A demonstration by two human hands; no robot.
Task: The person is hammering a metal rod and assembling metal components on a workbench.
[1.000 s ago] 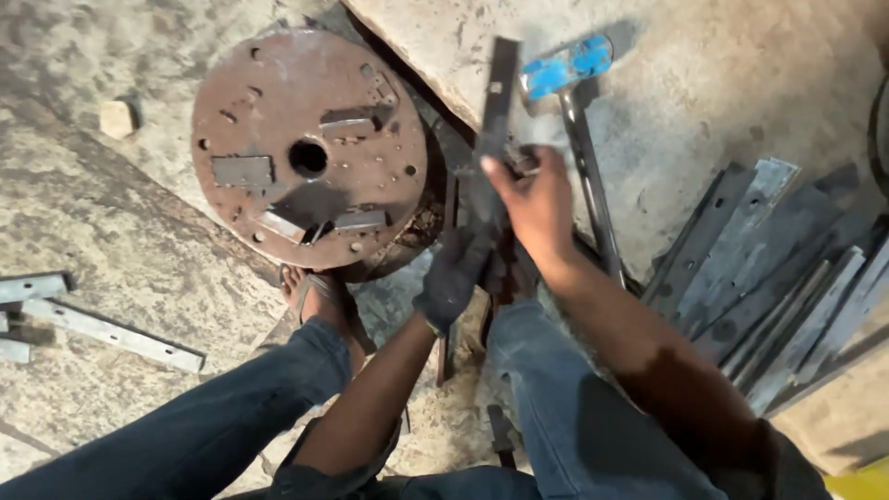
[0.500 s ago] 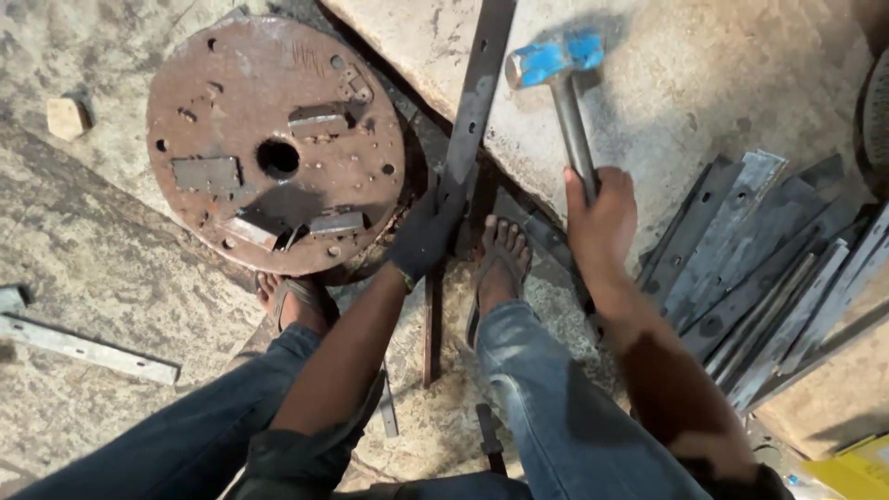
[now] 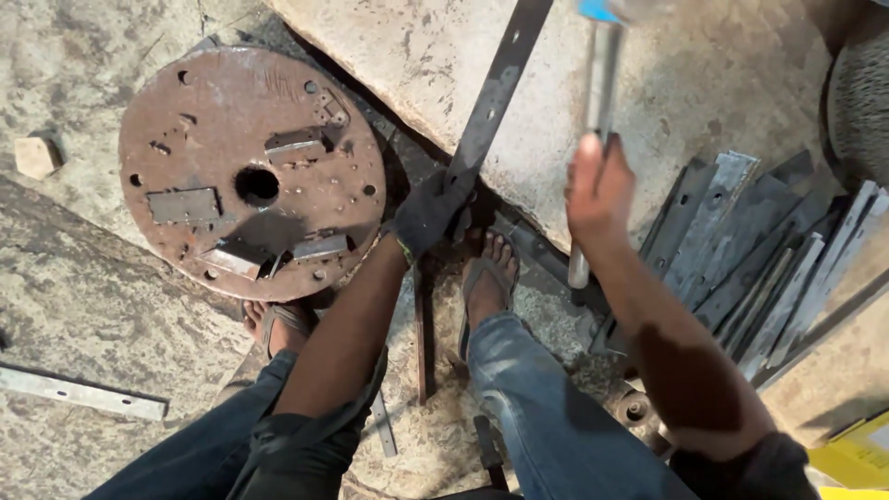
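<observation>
Showing: a person crouched on a rough concrete floor (image 3: 83,306), seen from above, both feet in sandals.
Left hand (image 3: 428,215): in a dark glove, its grip closed around a long flat metal bar (image 3: 495,93) that slants up over the edge of a stone slab (image 3: 704,83).
Right hand (image 3: 597,190): bare, its grip closed around the handle of a hammer (image 3: 600,83), raised over the slab; the blue head is cut off by the top edge and blurred.
Bar position: its lower end sits in the gloved hand just above the right foot (image 3: 488,278); a thin rod (image 3: 421,333) runs on downward between the feet.
Left of the bar: a rusty round plate (image 3: 250,171) with a centre hole and small blocks fixed on it, lying flat, close beside the gloved hand.
Right of the hammer: a stack of flat grey strips (image 3: 759,259) with holes, leaning by the slab.
Far left: one loose strip (image 3: 83,393) on the floor and a small stone (image 3: 35,156).
</observation>
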